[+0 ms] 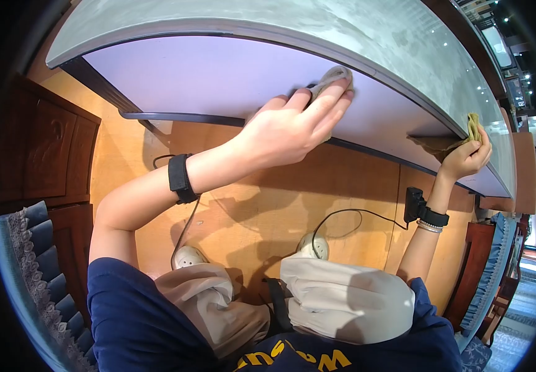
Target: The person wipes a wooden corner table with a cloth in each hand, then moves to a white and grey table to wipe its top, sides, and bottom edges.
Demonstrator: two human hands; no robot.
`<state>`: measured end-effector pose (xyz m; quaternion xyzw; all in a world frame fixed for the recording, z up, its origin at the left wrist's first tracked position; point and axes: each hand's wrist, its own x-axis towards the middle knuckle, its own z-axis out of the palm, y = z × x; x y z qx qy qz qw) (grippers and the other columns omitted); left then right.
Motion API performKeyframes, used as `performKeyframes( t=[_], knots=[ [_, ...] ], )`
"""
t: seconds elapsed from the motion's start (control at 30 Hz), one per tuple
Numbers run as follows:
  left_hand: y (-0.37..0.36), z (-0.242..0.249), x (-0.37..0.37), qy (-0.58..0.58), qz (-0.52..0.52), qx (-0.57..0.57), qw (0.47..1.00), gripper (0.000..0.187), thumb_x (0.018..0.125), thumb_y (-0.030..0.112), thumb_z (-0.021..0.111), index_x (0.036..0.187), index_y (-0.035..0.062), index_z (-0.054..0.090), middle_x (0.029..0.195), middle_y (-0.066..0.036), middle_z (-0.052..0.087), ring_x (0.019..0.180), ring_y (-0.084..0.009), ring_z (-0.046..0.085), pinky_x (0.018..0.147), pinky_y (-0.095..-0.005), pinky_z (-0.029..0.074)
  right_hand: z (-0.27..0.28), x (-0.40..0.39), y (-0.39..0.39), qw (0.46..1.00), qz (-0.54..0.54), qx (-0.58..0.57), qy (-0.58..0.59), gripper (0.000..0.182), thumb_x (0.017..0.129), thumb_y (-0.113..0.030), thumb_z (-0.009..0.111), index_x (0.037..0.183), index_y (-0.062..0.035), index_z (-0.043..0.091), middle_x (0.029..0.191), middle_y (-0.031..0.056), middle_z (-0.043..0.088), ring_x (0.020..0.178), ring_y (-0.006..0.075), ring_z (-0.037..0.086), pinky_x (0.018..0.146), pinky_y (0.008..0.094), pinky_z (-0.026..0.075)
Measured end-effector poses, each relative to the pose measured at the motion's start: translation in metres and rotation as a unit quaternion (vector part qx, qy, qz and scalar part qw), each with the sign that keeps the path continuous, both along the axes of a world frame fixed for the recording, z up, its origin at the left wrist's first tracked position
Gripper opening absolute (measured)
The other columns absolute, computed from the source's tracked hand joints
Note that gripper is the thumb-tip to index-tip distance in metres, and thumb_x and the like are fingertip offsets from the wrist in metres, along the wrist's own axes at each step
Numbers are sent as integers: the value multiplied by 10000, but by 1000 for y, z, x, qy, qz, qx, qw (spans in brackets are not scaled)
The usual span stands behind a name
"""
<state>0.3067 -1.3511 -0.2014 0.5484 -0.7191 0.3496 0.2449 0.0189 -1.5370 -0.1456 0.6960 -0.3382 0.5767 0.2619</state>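
Observation:
My left hand [292, 124] reaches up to the pale lilac panel [175, 77] under the table's edge. Its fingers press a folded grey cloth [337, 77] against that panel; part of the cloth is hidden beneath the hand. At the right, my right hand [467, 158] grips a yellow-brown cloth [473, 126] by the tabletop's rim. A darker piece of cloth [435, 147] spreads to the left of that hand, over the panel. The tabletop [367, 28] is grey-green with a marbled look.
Blue cushioned chairs with frills stand at the left [38, 248] and right [488, 266]. A dark wooden cabinet [48, 139] is at the far left. Black cables [342, 211] run from both wristbands. My shoes rest on the wooden floor [249, 211].

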Motion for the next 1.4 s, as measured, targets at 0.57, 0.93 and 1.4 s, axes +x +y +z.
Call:
performKeyframes(
  t=[0.57, 0.93, 1.4],
  knots=[
    [5, -5, 4, 90, -66, 110, 988, 603, 648, 117, 615, 1239, 39, 523, 1324, -63, 462, 755, -181, 526, 532, -241, 498, 0, 1, 1, 1000, 6, 10, -7, 242, 864, -106, 412, 946, -40, 630, 920, 82, 625, 859, 259, 566, 811, 393, 425],
    [3, -1, 5, 16, -12, 92, 996, 558, 679, 68, 569, 1236, 53, 548, 1362, -21, 446, 708, -171, 502, 519, -221, 492, -2, -1, 0, 1000, -5, 12, -13, 282, 848, -110, 405, 977, -54, 649, 952, 90, 635, 898, 266, 570, 848, 395, 417],
    [-1, 1, 5, 5, 2, 96, 995, 617, 701, 72, 584, 1308, 120, 478, 1311, 10, 452, 759, -207, 533, 552, -265, 529, 1, 1, 2, 1000, 5, -1, 3, 246, 844, -86, 413, 950, -40, 630, 923, 88, 621, 856, 259, 563, 809, 386, 421]
  ],
)
